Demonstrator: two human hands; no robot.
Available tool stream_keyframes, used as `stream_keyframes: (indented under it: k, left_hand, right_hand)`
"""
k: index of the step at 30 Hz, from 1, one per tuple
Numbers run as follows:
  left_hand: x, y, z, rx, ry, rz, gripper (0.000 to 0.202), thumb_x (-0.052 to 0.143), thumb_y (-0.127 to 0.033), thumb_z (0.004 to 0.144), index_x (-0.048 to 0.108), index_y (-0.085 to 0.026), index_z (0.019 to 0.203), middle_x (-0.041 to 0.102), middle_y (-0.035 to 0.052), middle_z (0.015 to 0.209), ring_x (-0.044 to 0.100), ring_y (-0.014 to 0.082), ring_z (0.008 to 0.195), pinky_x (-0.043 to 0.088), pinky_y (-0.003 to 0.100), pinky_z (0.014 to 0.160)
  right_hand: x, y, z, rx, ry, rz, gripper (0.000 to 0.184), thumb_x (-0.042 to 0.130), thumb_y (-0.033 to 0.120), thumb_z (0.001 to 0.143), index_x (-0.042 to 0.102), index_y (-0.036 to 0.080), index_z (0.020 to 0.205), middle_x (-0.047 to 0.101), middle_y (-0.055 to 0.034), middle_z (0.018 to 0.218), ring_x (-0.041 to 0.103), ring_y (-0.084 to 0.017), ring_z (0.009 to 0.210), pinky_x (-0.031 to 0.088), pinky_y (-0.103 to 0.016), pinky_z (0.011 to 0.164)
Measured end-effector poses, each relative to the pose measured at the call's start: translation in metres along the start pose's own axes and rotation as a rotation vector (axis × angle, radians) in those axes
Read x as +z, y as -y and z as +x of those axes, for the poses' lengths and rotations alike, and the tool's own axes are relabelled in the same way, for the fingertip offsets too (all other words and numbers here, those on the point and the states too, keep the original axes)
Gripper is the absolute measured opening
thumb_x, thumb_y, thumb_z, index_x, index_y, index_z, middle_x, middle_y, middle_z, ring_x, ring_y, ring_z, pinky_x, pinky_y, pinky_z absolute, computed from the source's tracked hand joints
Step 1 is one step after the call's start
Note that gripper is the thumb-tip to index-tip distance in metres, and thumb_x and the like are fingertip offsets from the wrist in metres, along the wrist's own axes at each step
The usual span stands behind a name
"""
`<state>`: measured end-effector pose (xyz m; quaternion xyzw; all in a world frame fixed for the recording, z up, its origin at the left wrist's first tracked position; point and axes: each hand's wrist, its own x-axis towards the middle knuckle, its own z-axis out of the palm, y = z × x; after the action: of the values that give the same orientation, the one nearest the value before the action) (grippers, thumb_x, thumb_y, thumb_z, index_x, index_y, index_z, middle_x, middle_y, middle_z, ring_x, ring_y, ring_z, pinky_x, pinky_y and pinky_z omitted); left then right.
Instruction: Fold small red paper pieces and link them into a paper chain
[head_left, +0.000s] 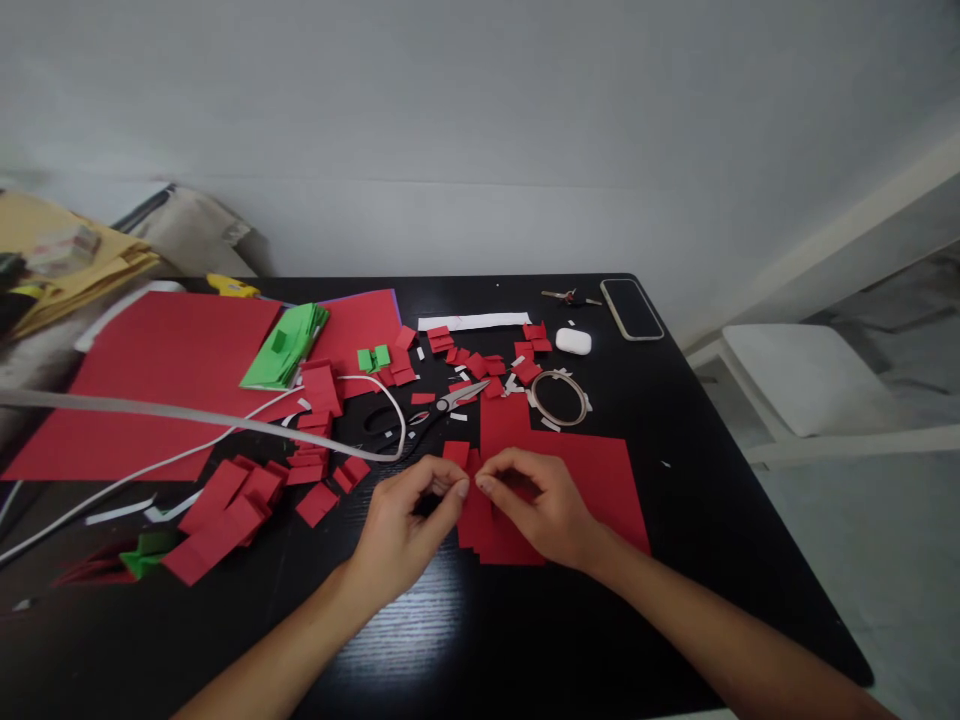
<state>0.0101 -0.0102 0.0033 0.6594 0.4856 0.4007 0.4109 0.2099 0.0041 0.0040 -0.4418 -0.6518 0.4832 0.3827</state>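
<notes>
My left hand (405, 525) and my right hand (551, 505) meet fingertip to fingertip, slightly apart, low over the table. Each pinches thumb against forefinger; whatever lies between them is too small to make out. Under and behind my right hand are red paper sheets (596, 480), stacked unevenly. A small red paper piece (456, 453) shows just past my left fingertips. Beyond the hands, black-handled scissors (450, 402) lie with parted blades pointing right. To their right is a thin tape roll (559, 398) with white scraps around it.
Folded red pieces (225, 510) and a green paper stack (286, 345) lie left, with large red sheets (172, 370). A white cable (225, 418) crosses there. Further back are a white strip (472, 322), a white case (574, 341), keys (571, 297) and a phone (632, 309).
</notes>
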Motion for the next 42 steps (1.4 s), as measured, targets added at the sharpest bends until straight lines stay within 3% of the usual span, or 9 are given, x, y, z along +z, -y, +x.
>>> stream_keyframes:
  k: [14, 27, 42]
  left_hand:
    - [-0.0011, 0.0053, -0.0002, 0.005, 0.008, 0.011, 0.012, 0.062, -0.023, 0.096, 0.07, -0.019, 0.087, 0.068, -0.0014, 0.074, 0.062, 0.0108, 0.065, 0.05, 0.019, 0.063]
    - [-0.0007, 0.0018, -0.0004, 0.049, 0.114, 0.027, 0.014, 0.058, -0.023, 0.097, 0.067, -0.017, 0.088, 0.066, -0.0008, 0.074, 0.06, 0.011, 0.065, 0.05, 0.02, 0.064]
    - [-0.0046, 0.0056, 0.0017, -0.025, 0.124, 0.008, 0.017, 0.059, -0.028, 0.098, 0.067, -0.017, 0.088, 0.065, -0.0003, 0.074, 0.059, 0.012, 0.066, 0.049, 0.022, 0.064]
  right_hand:
    - [-0.0011, -0.0008, 0.0009, -0.053, -0.002, -0.02, 0.01, 0.066, 0.025, 0.094, 0.072, 0.019, 0.09, 0.077, -0.0037, 0.084, 0.072, -0.016, 0.076, 0.056, -0.025, 0.07]
    - [0.0002, -0.0028, 0.0023, -0.018, 0.067, 0.018, 0.008, 0.065, 0.021, 0.089, 0.069, 0.018, 0.082, 0.071, -0.0008, 0.075, 0.066, -0.013, 0.067, 0.051, -0.023, 0.065]
    - [-0.0033, -0.0017, 0.0038, -0.002, 0.053, -0.021, 0.009, 0.065, 0.024, 0.089, 0.069, 0.018, 0.083, 0.072, -0.0016, 0.078, 0.066, -0.014, 0.069, 0.052, -0.023, 0.066]
